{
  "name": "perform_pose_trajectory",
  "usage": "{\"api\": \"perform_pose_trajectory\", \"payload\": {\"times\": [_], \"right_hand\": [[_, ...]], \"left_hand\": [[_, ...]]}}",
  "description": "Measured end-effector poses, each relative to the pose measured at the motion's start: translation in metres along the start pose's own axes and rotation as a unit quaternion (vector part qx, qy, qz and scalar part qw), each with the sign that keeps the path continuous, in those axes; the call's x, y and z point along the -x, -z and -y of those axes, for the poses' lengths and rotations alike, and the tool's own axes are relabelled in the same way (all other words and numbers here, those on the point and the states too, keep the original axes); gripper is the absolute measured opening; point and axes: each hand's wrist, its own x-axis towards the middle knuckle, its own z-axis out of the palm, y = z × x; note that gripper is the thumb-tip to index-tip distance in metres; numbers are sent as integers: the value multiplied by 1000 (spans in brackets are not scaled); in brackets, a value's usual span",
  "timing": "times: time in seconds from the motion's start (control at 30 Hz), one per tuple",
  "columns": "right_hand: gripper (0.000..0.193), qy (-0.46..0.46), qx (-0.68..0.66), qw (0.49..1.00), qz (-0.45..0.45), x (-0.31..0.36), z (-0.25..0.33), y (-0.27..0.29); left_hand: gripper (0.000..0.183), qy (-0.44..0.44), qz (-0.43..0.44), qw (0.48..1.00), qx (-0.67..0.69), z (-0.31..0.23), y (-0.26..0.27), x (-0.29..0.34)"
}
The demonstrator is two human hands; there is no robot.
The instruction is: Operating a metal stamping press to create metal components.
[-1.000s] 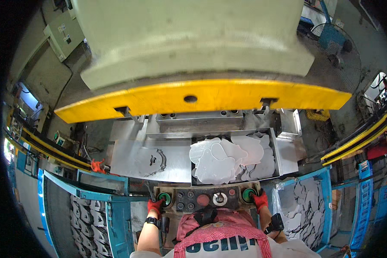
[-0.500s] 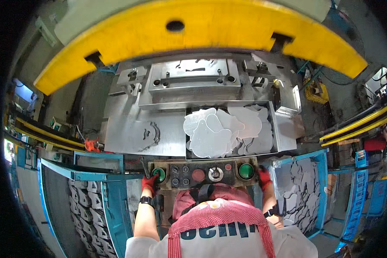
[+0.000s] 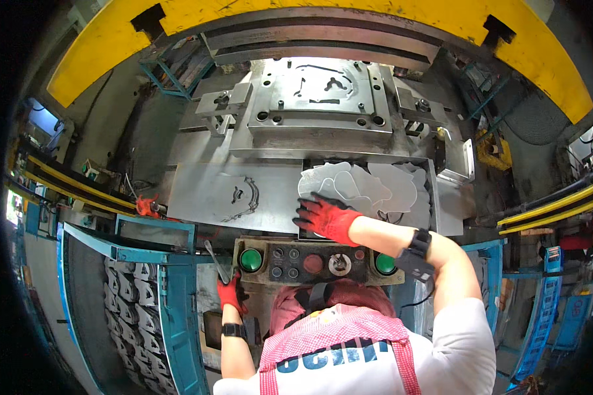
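Note:
My right hand (image 3: 326,218), in a red glove, reaches forward over the control panel (image 3: 313,263). Its spread fingers lie on the near left edge of a stack of flat grey metal blanks (image 3: 369,187). My left hand (image 3: 230,293), also red-gloved, is low at the panel's left end, closed around the lower end of a thin metal rod (image 3: 215,258). Beyond the blanks sits the press die (image 3: 319,95), with a cut-out shape in its plate. A stamped piece (image 3: 244,194) lies on the steel table left of the stack.
The yellow press ram (image 3: 349,13) arches overhead. Two green buttons (image 3: 250,259) (image 3: 385,264) flank the panel. A blue bin of stacked stamped parts (image 3: 128,296) stands at my left, and blue frames (image 3: 540,309) stand at my right. Yellow rails run along both sides.
The yellow ram has risen, uncovering the die. My right hand left the right green button and reached onto the blank stack. My left hand dropped from the left button to the rod.

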Motion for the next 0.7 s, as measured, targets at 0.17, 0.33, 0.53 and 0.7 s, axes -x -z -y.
{"api": "perform_pose_trajectory", "payload": {"times": [0.17, 0.33, 0.53, 0.7], "right_hand": [[58, 11, 46, 999, -15, -29, 14, -23], [30, 62, 75, 994, -43, -38, -4, 14], [12, -131, -261, 930, -221, 49, -57, 79], [27, -456, -475, 603, -450, 150, -47, 29]], "left_hand": [[49, 36, -31, 998, 34, 3, 27, 21], [51, -80, -46, 994, 50, -36, -4, 32], [38, -339, 157, 924, -77, -134, -89, 46], [27, -479, 265, 807, -223, -238, -216, 40]]}}
